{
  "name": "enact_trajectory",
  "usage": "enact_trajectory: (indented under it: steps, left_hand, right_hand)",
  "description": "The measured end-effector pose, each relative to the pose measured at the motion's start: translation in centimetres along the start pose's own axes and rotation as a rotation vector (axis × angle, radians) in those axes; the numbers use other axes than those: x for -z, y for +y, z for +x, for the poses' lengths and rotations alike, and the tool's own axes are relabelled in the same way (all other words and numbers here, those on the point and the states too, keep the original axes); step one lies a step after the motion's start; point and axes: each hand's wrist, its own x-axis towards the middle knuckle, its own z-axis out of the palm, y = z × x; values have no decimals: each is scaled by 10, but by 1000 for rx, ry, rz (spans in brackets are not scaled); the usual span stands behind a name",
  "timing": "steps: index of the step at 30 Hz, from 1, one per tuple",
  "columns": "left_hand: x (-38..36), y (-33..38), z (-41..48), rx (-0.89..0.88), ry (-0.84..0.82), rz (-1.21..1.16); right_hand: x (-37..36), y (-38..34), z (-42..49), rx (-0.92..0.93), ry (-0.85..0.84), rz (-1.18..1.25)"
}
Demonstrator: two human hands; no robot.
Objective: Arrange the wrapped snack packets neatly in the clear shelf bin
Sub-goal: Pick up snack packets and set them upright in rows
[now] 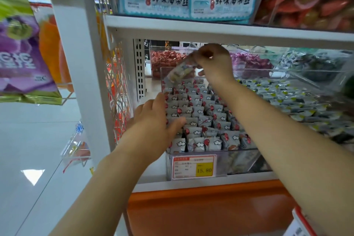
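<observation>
Above the clear bin, right hand pinches a packet; left hand lies flat on stacked packets.

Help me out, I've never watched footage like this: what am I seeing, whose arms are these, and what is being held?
There is no machine here. The single picture comes from a camera worn on a person's head, looking forward and down, so the two arms are the wearer's own. They stand at a shop shelf. In front sits a clear bin with a price label, filled with rows of small grey wrapped packets. The left hand lies open, fingers straight, at the left edge of those rows. The right hand is raised over the back of the bin and pinches one packet. Neighbouring bins hold other snacks.
</observation>
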Motion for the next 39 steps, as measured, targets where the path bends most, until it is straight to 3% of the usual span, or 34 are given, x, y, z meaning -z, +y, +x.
enact_trajectory:
  steps: [3, 5, 12, 19, 27, 39]
  left_hand:
    - [5, 11, -5, -61, 277, 26]
    - [7, 21, -9, -117, 384, -79]
    - [-8, 46, -32, -5, 16, -592]
    - [-12, 53, -33, 207, -82, -1041]
    - [-14, 59, -26, 328, -9, -1260]
    - [-14, 64, -25, 162, -245, -1400]
  right_hand:
    - [34, -2, -29, -136, 118, 231]
    - [57, -2, -54, -196, 124, 355]
    - [100, 8, -125, -407, 61, 680]
    - [116, 15, -136, -489, -14, 873]
    - [121, 21, -142, -572, -47, 874]
    - [123, 23, -135, -701, 79, 1155]
